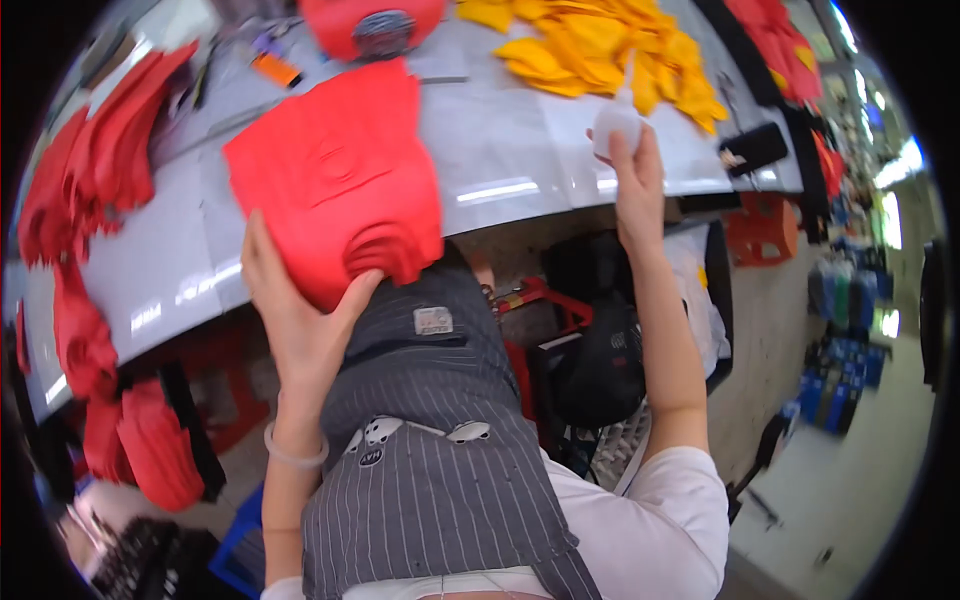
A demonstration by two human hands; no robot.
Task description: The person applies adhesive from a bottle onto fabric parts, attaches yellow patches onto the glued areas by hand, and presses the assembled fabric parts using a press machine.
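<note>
A stack of red fabric pieces (335, 165) lies at the table's near edge, its front edge curled and hanging a little over. My left hand (300, 310) grips that edge, thumb on one side and fingers on the other. Raised over the table's edge at the right, my right hand (638, 175) is closed around a small white squeeze bottle (617, 128). The bottle's thin nozzle points up, towards a pile of yellow fabric pieces (600, 45).
More red pieces (115, 150) hang over the table (500, 150) at the left. An orange object (276, 70) lies beyond the stack. A black phone-like object (755, 150) is at the right. Below are a black bag (600, 370) and a red stool (762, 230).
</note>
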